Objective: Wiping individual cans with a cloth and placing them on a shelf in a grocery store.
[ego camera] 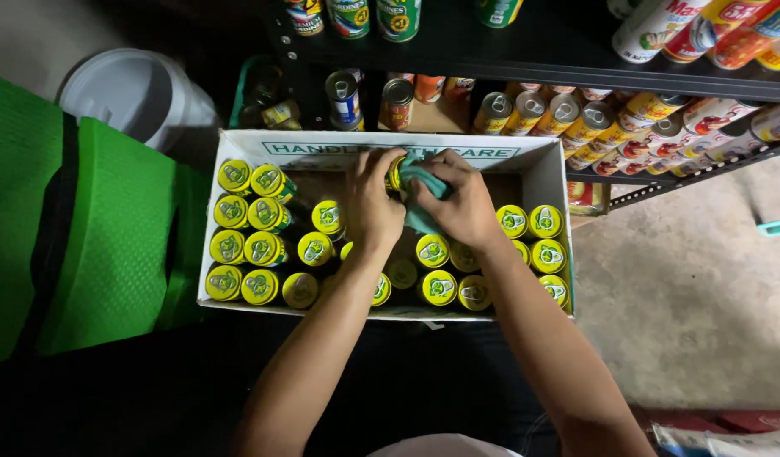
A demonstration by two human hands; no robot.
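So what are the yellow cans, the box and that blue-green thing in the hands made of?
The cans look like metal: shiny lids with pull tabs. The box seems to be white-faced cardboard, with thin folded walls. The cloth, held against a can by the left hand and right hand, looks like soft fabric, bunched.

Yellow-topped can (396,173), teal cloth (421,196) over box (538,161)

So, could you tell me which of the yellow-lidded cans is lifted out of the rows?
The can between the left hand and right hand, near the box's back wall; a teal cloth is pressed against it.
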